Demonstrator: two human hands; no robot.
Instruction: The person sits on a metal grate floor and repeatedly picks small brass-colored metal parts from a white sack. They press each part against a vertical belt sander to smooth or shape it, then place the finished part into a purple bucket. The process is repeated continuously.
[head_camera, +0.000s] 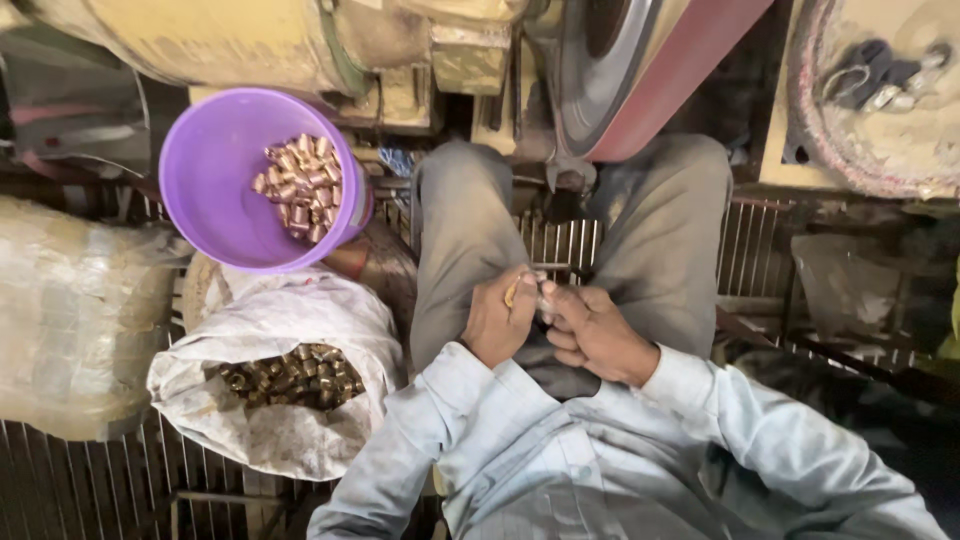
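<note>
Head view looks down on two hands meeting over the lap of a seated person in grey trousers (470, 230). Both forearms, in pale blue sleeves (560, 450), bend inward so the wrists angle toward each other. The left hand (497, 322) is curled shut, thumb and fingertips pinching a small brass-coloured piece (513, 291) that pokes up from its grip. The right hand (592, 332) is also closed, its fingers folded and its thumb and forefinger pressed against a small metal part (541, 290) right beside the left hand's piece; the two hands touch at the fingertips. What exactly the right hand grips is too small to tell.

Left of the person's left knee sits a white sack (280, 400), its mouth rolled open, holding a heap of dull brass sleeves (295, 375). Just above it, resting tilted, is a purple bucket (215, 190) with a smaller pile of brighter, copper-pink sleeves (302, 185) against its right wall. Farther left lies a bulky wrapped bundle (80, 320). Beyond the knees stands a yellow machine (300, 40) with a red-brown belt (670, 80) running over a wheel. A metal grate (90, 480) forms the floor beneath.
</note>
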